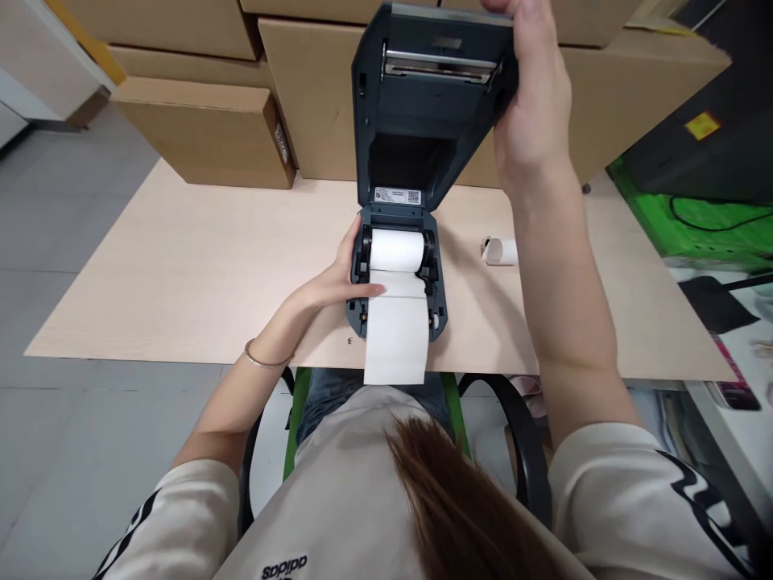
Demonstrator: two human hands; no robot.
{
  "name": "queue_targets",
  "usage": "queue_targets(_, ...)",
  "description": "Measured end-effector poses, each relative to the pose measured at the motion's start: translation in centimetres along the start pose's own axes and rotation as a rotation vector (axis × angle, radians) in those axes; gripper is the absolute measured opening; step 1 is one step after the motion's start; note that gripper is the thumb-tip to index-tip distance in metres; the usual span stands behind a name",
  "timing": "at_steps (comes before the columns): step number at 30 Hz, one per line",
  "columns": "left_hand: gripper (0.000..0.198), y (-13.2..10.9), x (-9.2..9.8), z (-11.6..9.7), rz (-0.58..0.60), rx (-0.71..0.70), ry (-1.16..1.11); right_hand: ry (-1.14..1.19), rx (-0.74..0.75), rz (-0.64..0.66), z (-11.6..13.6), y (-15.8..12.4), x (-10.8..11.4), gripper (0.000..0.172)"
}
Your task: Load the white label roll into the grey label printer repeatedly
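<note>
a dark grey printer (403, 165) sits lid-up near the edge of a table (241, 250), its white paper roll (397, 250) trailing over the front.

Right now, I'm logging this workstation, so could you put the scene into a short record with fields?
left hand: at the printer's left side, thumb over the paper strip
right hand: holding the lid's right edge
lid: raised
paper roll: inside the printer
paper strip: runs past the printer's front
right of printer: curled white piece on the table
behind: cardboard boxes
</note>
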State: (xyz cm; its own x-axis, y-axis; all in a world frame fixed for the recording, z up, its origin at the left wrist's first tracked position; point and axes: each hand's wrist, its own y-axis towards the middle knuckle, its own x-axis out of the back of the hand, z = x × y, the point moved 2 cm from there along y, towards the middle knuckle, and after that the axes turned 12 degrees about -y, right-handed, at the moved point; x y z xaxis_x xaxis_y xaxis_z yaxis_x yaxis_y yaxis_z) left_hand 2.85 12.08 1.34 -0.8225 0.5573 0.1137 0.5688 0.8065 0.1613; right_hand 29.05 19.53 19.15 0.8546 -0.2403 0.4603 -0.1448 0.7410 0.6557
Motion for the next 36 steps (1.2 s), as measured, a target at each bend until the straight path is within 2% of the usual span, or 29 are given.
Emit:
queue_targets(3, 0.149, 0.0, 0.1, -0.2, 0.05, -0.02, 0.003, 0.122, 0.028, -0.079, 1.7, -1.6, 0.5, 0.036)
queue_targets(5, 0.151, 0.1, 0.1, -0.1, 0.044, -0.01, -0.019, 0.14, 0.002, -0.073, 2.3, -2.3, 0.7, 0.034)
queue_targets(7, 0.144, 0.2, 0.4, 0.1, -0.009, 0.036, -0.123, 0.172, -0.006, -0.067, 2.6, -3.3, 0.8, 0.037)
queue_targets(9, 0.125, 0.4, 0.9, 0.4, -0.114, 0.096, -0.3, 0.187, 0.025, -0.039, 2.9, -5.2, 0.9, 0.043)
queue_targets(11, 0.109, 0.5, 1.2, 0.4, -0.226, 0.122, -0.457, 0.146, 0.067, 0.024, 3.3, -8.1, 1.0, 0.048)
queue_targets(14, 0.095, 0.6, 0.5, 0.0, -0.325, 0.068, -0.532, 0.039, 0.086, 0.113, 3.9, -13.7, 0.8, 0.049)
queue_targets(17, 0.089, 0.5, -0.9, -0.4, -0.333, -0.019, -0.522, -0.108, 0.098, 0.198, 3.7, -18.8, 0.0, 0.044)
queue_targets(20, 0.096, 0.2, -1.7, -0.3, -0.301, -0.049, -0.499, -0.254, 0.114, 0.246, 2.8, -21.8, -1.1, 0.043)
queue_targets(27, 0.12, -0.2, -2.0, 0.1, -0.291, -0.075, -0.444, -0.326, 0.342, 0.112, 1.5, -23.2, -2.5, 0.049)
queue_targets(34, 0.118, -0.2, -2.8, 0.4, -0.293, -0.121, -0.397, -0.393, 0.236, 0.199, 1.0, -24.5, -2.9, 0.044)
queue_targets(36, 0.12, -0.2, -2.8, 0.5, -0.281, -0.117, -0.388, -0.372, 0.251, 0.183, 0.9, -24.6, -2.9, 0.043)
